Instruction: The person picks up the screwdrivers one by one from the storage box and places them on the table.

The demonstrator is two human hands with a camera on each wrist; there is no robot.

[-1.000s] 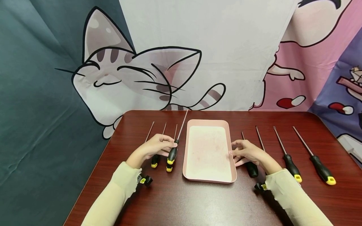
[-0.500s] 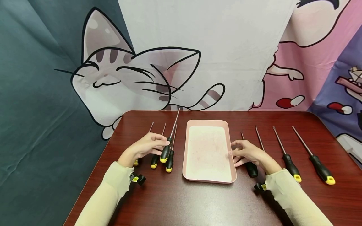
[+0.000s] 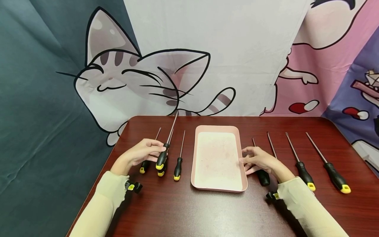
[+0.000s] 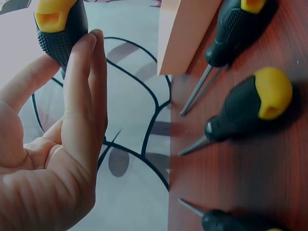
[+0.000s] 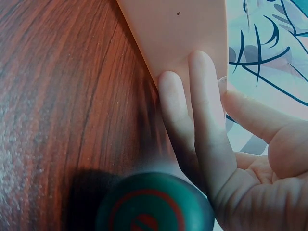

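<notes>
My left hand (image 3: 139, 153) pinches a black-and-yellow screwdriver (image 3: 162, 157) by its handle between thumb and fingertips. It is raised over the left side of the table, shaft pointing away. Just beneath it, largely covered in the head view, lies another screwdriver (image 3: 164, 169). Two more flank that one: a screwdriver (image 3: 178, 169) nearer the tray and one (image 3: 144, 167) partly behind my hand. My right hand (image 3: 259, 159) holds the right wall of a shallow pink tray (image 3: 217, 128); in the right wrist view two fingers (image 5: 207, 91) press its outer side and the thumb meets the rim.
Right of the tray, a dark-handled screwdriver (image 3: 263, 178) lies by my right hand, and a screwdriver shaft (image 3: 272, 145) runs behind that hand. Farther right lie two larger screwdrivers, one (image 3: 305, 174) beside the other (image 3: 336, 176). A printed cloth (image 3: 248, 49) hangs behind the table.
My left hand has carried the screwdriver leftward, from over the screwdriver nearest the tray to over the middle one of the left group. The right hand and tray have stayed put.
</notes>
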